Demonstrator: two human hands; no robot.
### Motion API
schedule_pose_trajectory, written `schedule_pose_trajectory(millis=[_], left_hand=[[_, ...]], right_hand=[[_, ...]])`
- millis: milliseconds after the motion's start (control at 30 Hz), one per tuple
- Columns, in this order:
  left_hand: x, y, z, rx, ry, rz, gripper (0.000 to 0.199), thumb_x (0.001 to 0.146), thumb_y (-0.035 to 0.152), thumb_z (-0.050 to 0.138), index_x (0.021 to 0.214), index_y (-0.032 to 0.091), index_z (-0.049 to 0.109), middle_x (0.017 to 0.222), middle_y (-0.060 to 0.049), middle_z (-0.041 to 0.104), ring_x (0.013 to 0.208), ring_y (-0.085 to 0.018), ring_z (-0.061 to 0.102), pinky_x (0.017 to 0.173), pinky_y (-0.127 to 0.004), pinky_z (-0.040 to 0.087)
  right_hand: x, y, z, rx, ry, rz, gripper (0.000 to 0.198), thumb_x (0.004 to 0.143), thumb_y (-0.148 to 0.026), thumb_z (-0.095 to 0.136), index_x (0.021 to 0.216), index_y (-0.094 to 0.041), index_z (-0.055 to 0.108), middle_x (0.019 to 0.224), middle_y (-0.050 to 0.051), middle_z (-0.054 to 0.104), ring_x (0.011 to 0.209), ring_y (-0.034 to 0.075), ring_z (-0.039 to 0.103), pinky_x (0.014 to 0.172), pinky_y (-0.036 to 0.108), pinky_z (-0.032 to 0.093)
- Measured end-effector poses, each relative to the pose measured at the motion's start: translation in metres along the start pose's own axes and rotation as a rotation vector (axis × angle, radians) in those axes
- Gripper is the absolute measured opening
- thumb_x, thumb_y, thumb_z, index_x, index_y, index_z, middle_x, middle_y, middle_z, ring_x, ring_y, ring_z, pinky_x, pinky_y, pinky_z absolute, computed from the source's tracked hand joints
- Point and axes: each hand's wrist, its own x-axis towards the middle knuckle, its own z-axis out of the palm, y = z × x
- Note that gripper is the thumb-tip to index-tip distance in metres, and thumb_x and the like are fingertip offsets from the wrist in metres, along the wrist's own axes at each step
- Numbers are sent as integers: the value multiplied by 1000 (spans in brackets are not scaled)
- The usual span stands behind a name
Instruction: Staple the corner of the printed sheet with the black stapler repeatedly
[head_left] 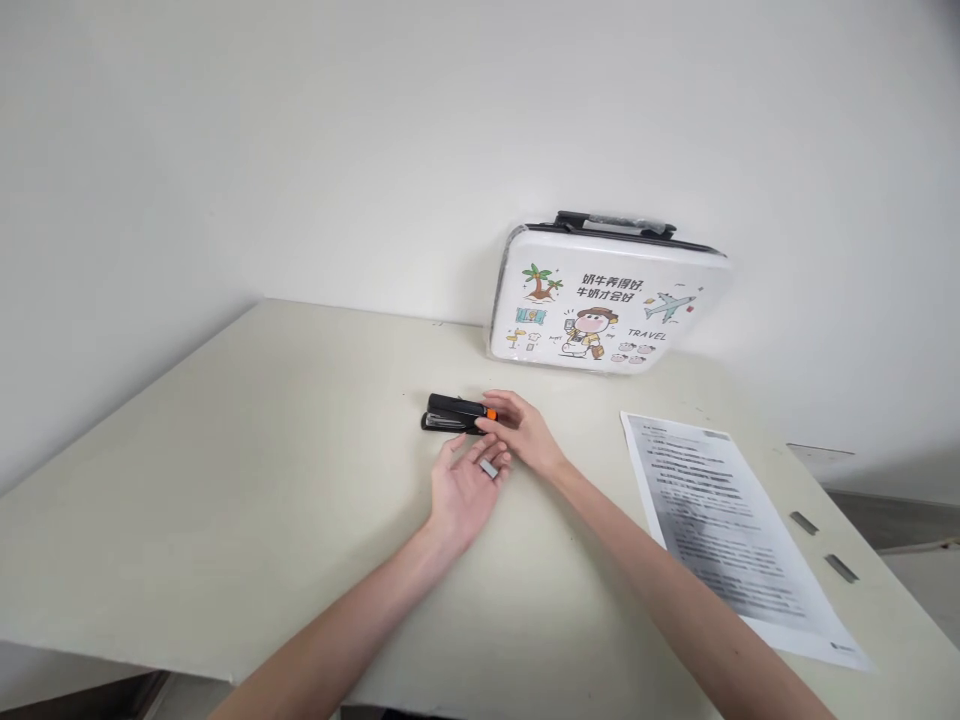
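Note:
A black stapler (454,412) with an orange end lies on the table in front of me, its top a little apart from its base at the left end. My right hand (529,435) grips its orange end between thumb and fingers. Just below, my left hand (461,495) is turned palm up with its fingers slightly curled. A short grey strip of staples (489,468) rests on those fingers. The left fingertips are close under the stapler; whether they touch it I cannot tell.
A white case (600,300) with cartoon prints and a black handle leans against the wall behind. To the right lies a printed sheet of paper (720,510). Beyond it are two more staple strips (804,523) near the right edge of the pale table (225,480).

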Motion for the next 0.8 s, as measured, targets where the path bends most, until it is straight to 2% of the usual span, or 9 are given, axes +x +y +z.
schedule_pose_trajectory(millis=[100,200,333,467,567,633,733,800], left_hand=[[1,2,2,-7,8,7,32,94,38,61,105,10,74,111,-19,73,110,-28,69,94,-37,57],[-2,0,5,42,-22,-7,38,98,40,58,112,8,73,122,-21,73,125,-31,66,108,-39,52],[-7,-6,9,157,-106,-68,39,101,40,57,117,9,72,128,-20,73,130,-31,65,116,-42,47],[-8,-10,11,255,-195,-112,40,100,42,63,121,8,72,132,-22,72,134,-34,63,118,-44,44],[-4,-9,12,315,-261,-124,42,97,43,66,119,7,73,142,-24,67,141,-36,57,121,-46,41],[-1,-8,13,355,-248,-126,42,96,42,67,116,6,74,143,-25,66,140,-37,57,120,-46,41],[4,-5,14,400,-177,-121,38,95,41,68,112,7,76,136,-23,70,133,-35,63,114,-44,47],[6,-5,16,408,-135,-120,34,94,38,69,109,9,77,126,-20,73,122,-32,68,106,-42,53]], right_hand=[[-33,-15,-12,-180,143,-113,29,97,-45,67,116,-23,68,123,11,75,117,24,70,109,49,52],[-73,-20,-15,-384,112,-215,21,96,-38,72,111,-24,70,134,13,65,135,27,60,116,51,48],[-102,-13,-9,-463,112,-201,17,94,-33,76,108,-25,71,151,15,51,156,30,38,117,51,49],[-116,-16,-21,-499,176,-219,8,101,-29,66,105,-25,72,155,14,50,150,29,48,116,51,51],[-134,-30,-54,-593,255,-255,13,104,-31,62,105,-26,74,155,12,55,144,29,55,113,51,52],[-152,-39,-89,-647,364,-240,16,104,-35,62,102,-26,74,142,12,66,133,30,64,107,50,56],[-184,-44,-152,-664,536,-60,24,101,-46,64,102,-25,74,105,9,81,95,27,78,83,41,63],[-205,-40,-197,-659,659,100,33,99,-54,64,104,-23,73,96,9,82,85,26,79,75,36,62]])
